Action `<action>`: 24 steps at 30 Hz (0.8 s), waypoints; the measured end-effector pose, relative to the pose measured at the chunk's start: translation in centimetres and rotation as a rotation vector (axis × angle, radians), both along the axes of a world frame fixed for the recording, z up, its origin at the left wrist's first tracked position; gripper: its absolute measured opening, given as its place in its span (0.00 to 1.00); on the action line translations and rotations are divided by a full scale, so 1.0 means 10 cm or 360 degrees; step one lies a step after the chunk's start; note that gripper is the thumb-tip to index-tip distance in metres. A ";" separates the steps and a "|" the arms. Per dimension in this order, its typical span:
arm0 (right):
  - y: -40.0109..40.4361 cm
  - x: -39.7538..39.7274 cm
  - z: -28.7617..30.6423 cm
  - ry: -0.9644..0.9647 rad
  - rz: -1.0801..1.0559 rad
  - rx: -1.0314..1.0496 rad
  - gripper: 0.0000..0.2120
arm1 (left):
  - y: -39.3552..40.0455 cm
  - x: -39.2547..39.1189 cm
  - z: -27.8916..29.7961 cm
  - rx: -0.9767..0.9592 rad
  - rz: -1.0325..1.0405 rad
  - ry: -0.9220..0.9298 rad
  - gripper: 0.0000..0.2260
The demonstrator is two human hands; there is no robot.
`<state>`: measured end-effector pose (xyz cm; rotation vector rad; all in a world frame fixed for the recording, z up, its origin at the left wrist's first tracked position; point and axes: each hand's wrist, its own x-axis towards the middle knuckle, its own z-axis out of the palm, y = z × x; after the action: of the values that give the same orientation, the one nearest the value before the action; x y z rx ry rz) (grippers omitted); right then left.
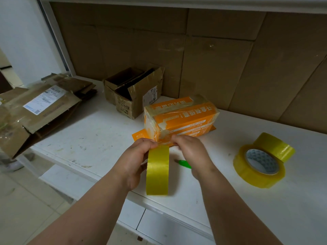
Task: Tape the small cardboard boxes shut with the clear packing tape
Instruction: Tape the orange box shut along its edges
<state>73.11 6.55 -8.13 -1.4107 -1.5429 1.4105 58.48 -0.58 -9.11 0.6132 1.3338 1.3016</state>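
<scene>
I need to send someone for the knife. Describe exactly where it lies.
On the white table, look in front of the orange box. The knife lies just under the right hand: the only bright green thing there.

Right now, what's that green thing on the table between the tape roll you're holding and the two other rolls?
In the head view, a green-handled tool, probably a cutter, lies on the white table, partly hidden behind the right hand.

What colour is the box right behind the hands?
Orange with white writing, on the taped cardboard box; the head view shows it best.
</scene>
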 end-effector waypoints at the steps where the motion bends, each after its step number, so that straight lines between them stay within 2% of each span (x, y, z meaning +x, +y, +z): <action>1: -0.04 -0.06 0.01 0.0140 0.0047 -0.0140 0.09 | -0.01 0.00 0.00 -0.0001 -0.0009 0.0009 0.12; 3: -0.07 -0.13 -0.02 0.0245 0.0109 -0.0294 0.09 | -0.02 0.00 0.02 -0.0009 -0.0023 0.0026 0.20; 5: -0.07 -0.19 -0.07 0.0332 0.0074 -0.0420 0.09 | -0.02 0.01 0.03 -0.0007 -0.0034 0.0038 0.23; 9: -0.03 -0.24 -0.06 0.0418 -0.0035 -0.0586 0.07 | -0.02 0.00 0.05 -0.0014 -0.0050 0.0073 0.17; 14: 0.00 -0.33 -0.01 0.0364 -0.0137 -0.0492 0.03 | -0.03 0.01 0.08 0.0033 -0.0077 0.0113 0.05; 17: 0.00 -0.35 0.05 0.0325 -0.0111 -0.0439 0.04 | -0.07 0.03 0.13 0.0027 -0.0114 0.0150 0.05; 20: -0.01 -0.33 0.09 0.0303 -0.0070 -0.0393 0.04 | -0.09 -0.02 0.14 0.0007 -0.0016 0.0241 0.13; 22: 0.00 -0.31 0.07 0.0307 -0.0069 -0.0377 0.06 | -0.05 -0.10 0.11 0.0075 0.0194 0.0506 0.17; 24: 0.00 -0.30 0.06 0.0284 -0.0064 -0.0349 0.07 | 0.06 -0.21 0.12 0.0236 0.0265 0.1055 0.19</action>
<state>70.06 6.54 -7.56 -1.3893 -1.2723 1.6731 56.43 0.01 -7.89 1.1214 1.8612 1.3978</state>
